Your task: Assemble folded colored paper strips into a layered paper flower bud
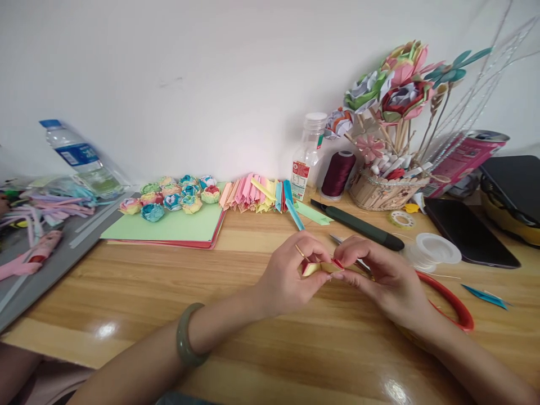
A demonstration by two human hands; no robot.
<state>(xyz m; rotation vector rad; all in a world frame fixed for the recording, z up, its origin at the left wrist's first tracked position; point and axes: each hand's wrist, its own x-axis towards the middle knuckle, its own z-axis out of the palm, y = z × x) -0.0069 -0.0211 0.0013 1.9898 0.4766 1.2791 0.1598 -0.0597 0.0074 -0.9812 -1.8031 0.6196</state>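
Between my two hands, above the wooden table, is a small folded paper piece (314, 269), pale yellow with red edges. My left hand (289, 275), with a ring and a bangle at the wrist, pinches its left end. My right hand (382, 281) grips the other end between thumb and fingertips. Beneath my right hand lie red-handled scissors (464, 318), partly covered by the hand and forearm. Behind my hands, a row of folded paper strips (248, 194) in pink, yellow and blue rests near the wall. Finished paper flowers (192, 203) sit on green paper sheets (169, 232).
A clear bottle (306, 157), a maroon thread spool (338, 175) and a basket of paper flowers (379, 190) stand at the back. A dark green craft knife (363, 225), white spool (436, 248) and phone (470, 233) lie to the right. A water bottle (82, 160) leans at left.
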